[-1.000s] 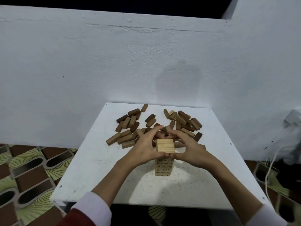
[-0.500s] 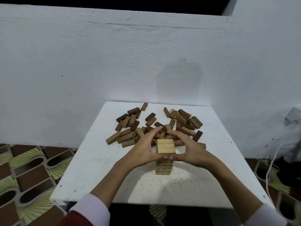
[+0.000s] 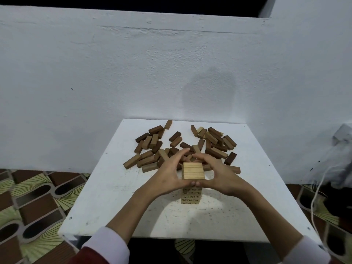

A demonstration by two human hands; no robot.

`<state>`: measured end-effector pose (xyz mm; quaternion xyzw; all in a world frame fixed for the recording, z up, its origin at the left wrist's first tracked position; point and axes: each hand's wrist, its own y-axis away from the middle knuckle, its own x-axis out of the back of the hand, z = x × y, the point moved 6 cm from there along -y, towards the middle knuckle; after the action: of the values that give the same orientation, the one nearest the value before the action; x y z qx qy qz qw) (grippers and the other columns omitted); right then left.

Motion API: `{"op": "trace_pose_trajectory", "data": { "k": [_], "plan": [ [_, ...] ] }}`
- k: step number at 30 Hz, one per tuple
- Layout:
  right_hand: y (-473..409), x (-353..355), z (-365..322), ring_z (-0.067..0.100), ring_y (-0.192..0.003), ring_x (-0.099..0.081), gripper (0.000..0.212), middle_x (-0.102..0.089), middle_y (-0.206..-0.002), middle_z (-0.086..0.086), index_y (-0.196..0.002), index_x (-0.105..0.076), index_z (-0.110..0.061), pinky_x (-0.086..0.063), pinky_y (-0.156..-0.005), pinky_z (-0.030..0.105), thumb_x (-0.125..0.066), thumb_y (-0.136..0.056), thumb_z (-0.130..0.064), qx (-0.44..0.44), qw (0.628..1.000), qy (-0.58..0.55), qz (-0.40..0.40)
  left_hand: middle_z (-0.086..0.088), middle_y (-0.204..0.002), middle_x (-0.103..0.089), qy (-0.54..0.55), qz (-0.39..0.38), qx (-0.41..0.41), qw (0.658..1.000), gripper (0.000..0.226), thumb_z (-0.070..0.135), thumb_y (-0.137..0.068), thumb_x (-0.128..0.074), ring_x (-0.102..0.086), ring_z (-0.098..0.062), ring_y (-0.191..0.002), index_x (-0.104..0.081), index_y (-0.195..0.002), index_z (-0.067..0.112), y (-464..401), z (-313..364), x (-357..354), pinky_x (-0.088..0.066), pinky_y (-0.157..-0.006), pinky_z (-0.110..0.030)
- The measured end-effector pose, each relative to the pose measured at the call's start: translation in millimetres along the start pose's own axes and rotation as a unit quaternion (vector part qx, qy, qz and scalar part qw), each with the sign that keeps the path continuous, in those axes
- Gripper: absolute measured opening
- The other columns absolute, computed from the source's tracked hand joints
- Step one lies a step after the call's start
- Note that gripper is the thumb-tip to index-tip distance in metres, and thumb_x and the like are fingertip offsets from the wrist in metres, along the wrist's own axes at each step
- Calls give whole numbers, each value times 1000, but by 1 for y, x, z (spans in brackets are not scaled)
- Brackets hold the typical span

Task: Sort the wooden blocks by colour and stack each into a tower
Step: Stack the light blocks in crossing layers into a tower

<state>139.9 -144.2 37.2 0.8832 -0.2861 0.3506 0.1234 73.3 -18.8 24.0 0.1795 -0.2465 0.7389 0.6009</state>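
1. Fingers (image 3: pixel 182 152) of the left hand (image 3: pixel 167 178) curled round the left and far side of the pale tower (image 3: pixel 192 184), thumb lying along its near face just under the top layer.
2. Fingers (image 3: pixel 202 158) of the right hand (image 3: pixel 222 176) curled the same way round the right and far side, thumb tip meeting the left thumb on the near face.
3. Cupped between both hands: the top layer, 3 pale blocks side by side, flat and level.
4. Below the thumbs: 3 or 4 more pale layers, printed marks on the ends, standing upright near the middle of the table (image 3: pixel 114 197), somewhat toward its near edge.
5. Behind the hands, toward the far edge: loose brown blocks (image 3: pixel 150 141) scattered in 2 heaps, left and right, medium and dark mixed, with 1 pale block (image 3: pixel 200 129) in the right heap.
6. White cuffs on both forearms at the near edge.
7. Patterned floor (image 3: pixel 38 197) on either side, white wall (image 3: pixel 133 73) behind.
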Motion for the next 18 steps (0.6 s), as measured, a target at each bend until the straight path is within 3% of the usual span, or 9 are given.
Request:
{"op": "trace_pose_trajectory", "data": {
  "k": [3,9,13,16,18],
  "plan": [
    [1,-1,-1,0,-113,-39,75,-37,-123,-20,-140,-33,-31,-31,-77,-1,-75,-78,-25,0,1000,2,-1,3,-126,-50,-6,0,1,1000,94,27,-70,-82,-50,-11,-117,-27,-146,24,0,0,0,-43,-90,-22],
    [1,-2,1,1,-115,-37,75,-37,-125,-19,-140,-33,-31,-27,-78,-4,-75,-79,-23,-1,1000,4,0,1,-131,-48,-7,-6,6,1000,95,28,-70,-82,-48,-13,-121,-26,-146,25,1,-1,-1,-43,-102,-34],
    [1,-1,1,0,-115,-38,74,-40,-126,-17,-140,-33,-30,-30,-77,-4,-75,-79,-21,0,1000,0,1,3,-129,-48,-5,-6,12,1000,95,30,-70,-81,-48,-13,-121,-25,-146,26,1,-4,0,-44,-97,-30],
    [3,-1,2,1,-116,-39,73,-40,-132,-13,-140,-32,-30,-34,-80,-3,-74,-80,-26,6,1000,-1,8,8,-135,-47,25,-9,27,999,98,48,-66,-77,-45,-9,-125,-25,-147,28,5,-6,-3,-41,-102,-30],
    [8,1,3,3,-122,-38,69,-38,-138,-12,-139,-33,-30,-36,-91,6,-68,-81,-38,-5,998,-64,23,12,-141,-43,112,12,62,992,91,62,-70,-67,-41,-7,-129,-26,-146,31,10,-12,-3,-38,-106,-32]
  ]
}}
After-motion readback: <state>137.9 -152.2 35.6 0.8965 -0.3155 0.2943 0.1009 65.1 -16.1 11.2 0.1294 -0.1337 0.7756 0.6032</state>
